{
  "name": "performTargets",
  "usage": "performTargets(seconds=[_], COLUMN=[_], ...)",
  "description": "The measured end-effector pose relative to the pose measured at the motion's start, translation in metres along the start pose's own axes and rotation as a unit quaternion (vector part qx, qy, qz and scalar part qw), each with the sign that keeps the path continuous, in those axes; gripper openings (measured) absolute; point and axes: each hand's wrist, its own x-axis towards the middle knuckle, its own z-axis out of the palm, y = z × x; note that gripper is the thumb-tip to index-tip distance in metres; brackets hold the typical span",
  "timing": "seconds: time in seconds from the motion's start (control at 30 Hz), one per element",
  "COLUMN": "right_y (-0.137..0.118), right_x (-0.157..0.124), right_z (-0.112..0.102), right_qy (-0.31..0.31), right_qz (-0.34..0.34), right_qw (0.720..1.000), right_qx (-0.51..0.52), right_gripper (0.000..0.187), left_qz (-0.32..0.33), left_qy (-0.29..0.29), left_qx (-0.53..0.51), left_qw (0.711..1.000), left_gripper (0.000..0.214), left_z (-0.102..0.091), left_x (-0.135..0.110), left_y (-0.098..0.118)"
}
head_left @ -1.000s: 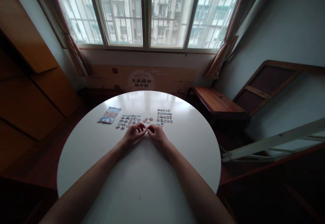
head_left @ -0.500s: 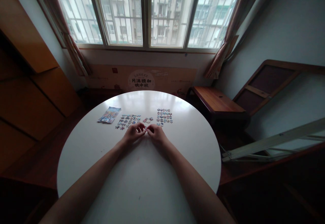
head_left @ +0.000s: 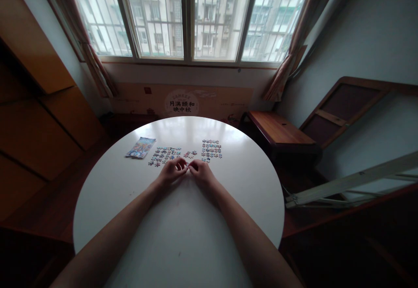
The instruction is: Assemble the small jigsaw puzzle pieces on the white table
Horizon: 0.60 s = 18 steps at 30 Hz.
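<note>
My left hand and my right hand meet fingertip to fingertip near the middle of the table. Both are closed in a pinch around a small jigsaw puzzle piece, which the fingers mostly cover. Just beyond them lie a few joined puzzle pieces. A group of loose puzzle pieces spreads beyond my left hand. Past my right hand, more puzzle pieces lie in rows. A colourful printed picture sheet rests flat on the far left.
All this is on a round white table. A low wooden bench stands beyond its right side. Wooden cabinets line the left, and a barred window faces me. A pale folded frame leans at the right.
</note>
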Motion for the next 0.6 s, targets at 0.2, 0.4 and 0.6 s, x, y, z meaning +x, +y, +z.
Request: performTargets(seconds=[0.2, 0.4, 0.6], right_y=[-0.0001, -0.0001, 0.0017], right_x=[0.0002, 0.0002, 0.0005], right_z=[-0.0003, -0.0009, 0.0002], right_qy=[-0.002, -0.005, -0.001], right_qz=[0.002, 0.000, -0.001], right_qw=[1.000, 1.000, 1.000], right_qx=[-0.002, 0.005, -0.002], right_gripper=[0.012, 0.012, 0.012], left_qz=[0.000, 0.002, -0.001], left_qy=[-0.003, -0.004, -0.002], left_qx=[-0.005, -0.004, -0.003], left_qw=[1.000, 1.000, 1.000], left_gripper=[0.015, 0.014, 0.014], left_z=[-0.0008, -0.0006, -0.0005], left_x=[0.0003, 0.0004, 0.0002], left_y=[0.0004, -0.0002, 0.0002])
